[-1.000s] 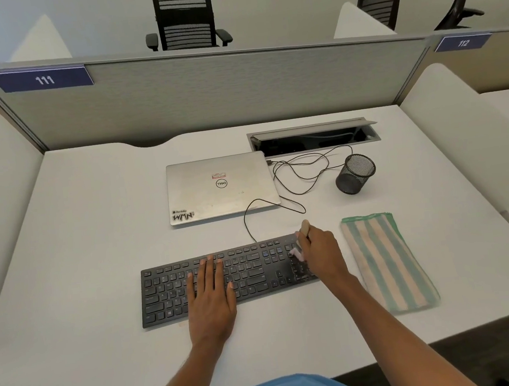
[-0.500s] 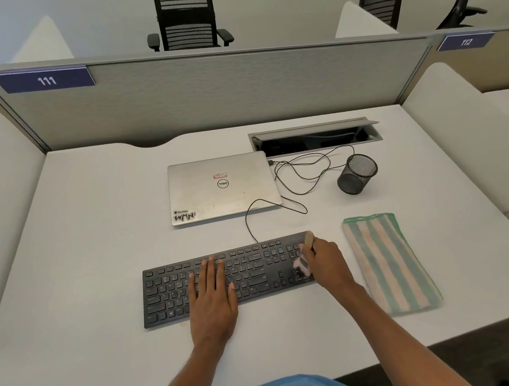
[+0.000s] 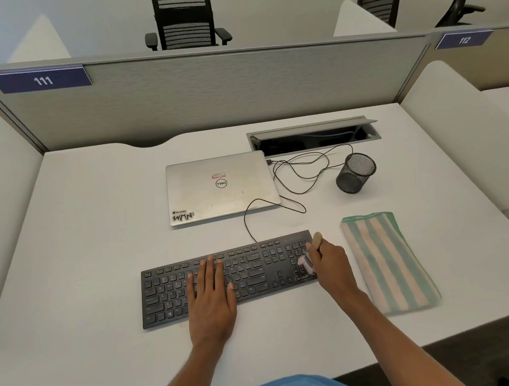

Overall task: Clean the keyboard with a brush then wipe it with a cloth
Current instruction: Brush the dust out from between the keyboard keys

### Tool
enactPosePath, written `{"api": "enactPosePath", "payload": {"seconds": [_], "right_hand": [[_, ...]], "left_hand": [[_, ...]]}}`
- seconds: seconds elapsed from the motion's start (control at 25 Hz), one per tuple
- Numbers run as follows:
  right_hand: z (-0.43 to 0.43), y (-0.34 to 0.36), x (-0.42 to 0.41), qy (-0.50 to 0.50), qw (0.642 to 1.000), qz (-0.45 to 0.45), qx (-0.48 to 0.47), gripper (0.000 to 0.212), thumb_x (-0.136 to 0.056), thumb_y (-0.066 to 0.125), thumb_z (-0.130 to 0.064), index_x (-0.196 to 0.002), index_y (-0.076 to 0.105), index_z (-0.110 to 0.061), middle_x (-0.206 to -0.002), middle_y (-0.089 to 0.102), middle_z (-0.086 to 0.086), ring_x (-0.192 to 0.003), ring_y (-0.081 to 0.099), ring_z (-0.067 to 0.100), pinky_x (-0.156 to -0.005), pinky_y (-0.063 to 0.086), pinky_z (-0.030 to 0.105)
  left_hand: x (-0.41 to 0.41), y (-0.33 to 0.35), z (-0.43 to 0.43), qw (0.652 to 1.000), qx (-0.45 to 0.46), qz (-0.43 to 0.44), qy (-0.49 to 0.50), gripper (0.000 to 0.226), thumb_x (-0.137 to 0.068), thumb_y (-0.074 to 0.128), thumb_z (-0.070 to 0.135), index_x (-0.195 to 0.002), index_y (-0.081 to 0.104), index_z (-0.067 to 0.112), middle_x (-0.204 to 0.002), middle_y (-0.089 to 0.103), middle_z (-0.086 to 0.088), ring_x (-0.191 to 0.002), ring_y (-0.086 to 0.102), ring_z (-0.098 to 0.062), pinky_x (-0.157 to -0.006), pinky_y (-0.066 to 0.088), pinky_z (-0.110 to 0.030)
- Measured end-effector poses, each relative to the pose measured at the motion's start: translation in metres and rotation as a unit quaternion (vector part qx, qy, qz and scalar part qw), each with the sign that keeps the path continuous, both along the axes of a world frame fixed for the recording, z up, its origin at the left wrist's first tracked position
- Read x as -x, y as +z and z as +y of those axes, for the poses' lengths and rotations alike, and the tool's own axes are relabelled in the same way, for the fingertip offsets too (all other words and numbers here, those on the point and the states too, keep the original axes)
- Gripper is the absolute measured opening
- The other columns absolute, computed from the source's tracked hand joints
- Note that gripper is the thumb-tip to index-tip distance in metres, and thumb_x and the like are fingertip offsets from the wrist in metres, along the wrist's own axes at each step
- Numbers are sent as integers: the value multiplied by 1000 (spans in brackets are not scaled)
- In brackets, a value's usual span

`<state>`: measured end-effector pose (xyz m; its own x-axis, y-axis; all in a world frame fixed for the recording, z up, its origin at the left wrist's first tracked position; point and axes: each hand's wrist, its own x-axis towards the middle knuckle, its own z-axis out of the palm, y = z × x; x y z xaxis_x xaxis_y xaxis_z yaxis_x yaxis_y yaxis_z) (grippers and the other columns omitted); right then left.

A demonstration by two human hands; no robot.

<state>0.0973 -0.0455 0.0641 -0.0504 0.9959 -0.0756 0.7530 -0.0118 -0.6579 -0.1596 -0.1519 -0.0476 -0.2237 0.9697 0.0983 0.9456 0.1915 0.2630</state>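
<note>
The keyboard (image 3: 169, 294) is parked near the front of the desk (image 3: 96, 239). It's held down by the left hand (image 3: 211, 302), laid flat on the middle keys, fingers straight and close together. The brush (image 3: 305, 262) is gripped in the right hand (image 3: 331, 263), fingers curled round the handle, bristles set on the right-end keys. The cloth (image 3: 387, 261) is left folded just right of the keyboard, untouched.

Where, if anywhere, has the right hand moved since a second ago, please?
Yes: the right hand, gripping the brush, has slid slightly toward the near edge of the keyboard.
</note>
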Motion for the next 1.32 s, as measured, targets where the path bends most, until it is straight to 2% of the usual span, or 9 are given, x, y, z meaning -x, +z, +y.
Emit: {"api": "enactPosePath", "payload": {"seconds": [0.16,0.36,0.44,0.56,0.72,0.88,1.04,1.16,1.32], "right_hand": [[19,10,-1,1,996,-90,25,34,-106,49,-31,-78,56,-13,-67,60,-1,-61,58,19,-48,32,24],[5,6,4,-9,1000,28,0,35,-106,49,-28,-72,44,-28,-67,62,-10,-60,62,8,-49,44,19],[0,2,0,6,1000,-10,16,37,-106,48,-26,-71,40,-33,-66,58,-13,-58,56,10,-47,38,16],[12,8,1,0,998,-63,28,35,-107,46,-31,-73,49,-22,-65,59,-6,-58,56,15,-46,28,17],[13,12,10,-27,1000,10,12,36,-107,46,-30,-75,52,-17,-61,57,-10,-52,52,4,-45,33,16],[-2,-5,4,12,999,-15,31,33,-107,44,-30,-75,43,-33,-71,66,-8,-57,56,8,-50,33,17],[11,8,3,-10,999,-37,22,37,-106,47,-30,-71,48,-18,-62,58,-5,-55,54,14,-46,30,21],[10,6,4,-22,1000,-5,4,35,-106,48,-29,-74,51,-15,-62,60,-6,-55,57,13,-47,37,26],[-3,0,-2,10,999,-12,38,32,-106,48,-27,-75,53,-22,-68,66,-8,-57,60,5,-48,38,16]], "left_hand": [[0,0,-1,1000,7,3,2,63,-108,29,41,-166,29,16,-174,25,-7,-163,15,-23,-131,13,-55],[0,1,0,1000,1,0,1,63,-108,30,40,-165,31,15,-173,26,-7,-163,15,-22,-130,15,-55],[0,1,0,1000,-1,0,1,63,-108,30,40,-165,32,15,-173,26,-7,-163,16,-22,-130,15,-56],[0,1,0,1000,1,0,3,63,-108,29,41,-165,32,15,-173,26,-7,-162,16,-23,-131,14,-55],[0,0,0,1000,2,1,1,63,-108,30,41,-165,30,15,-173,26,-6,-163,15,-22,-131,14,-55],[0,1,1,1000,3,3,0,63,-108,29,41,-166,29,15,-173,25,-6,-163,15,-22,-131,13,-55],[1,0,1,1000,7,5,1,63,-108,29,41,-166,28,16,-174,23,-7,-163,13,-22,-131,13,-55],[1,1,1,1000,3,6,0,63,-108,30,40,-166,29,15,-174,24,-7,-163,14,-22,-131,12,-55],[0,3,1,1000,-3,-1,0,63,-108,32,39,-166,29,15,-173,26,-7,-163,15,-22,-131,13,-55]]}}
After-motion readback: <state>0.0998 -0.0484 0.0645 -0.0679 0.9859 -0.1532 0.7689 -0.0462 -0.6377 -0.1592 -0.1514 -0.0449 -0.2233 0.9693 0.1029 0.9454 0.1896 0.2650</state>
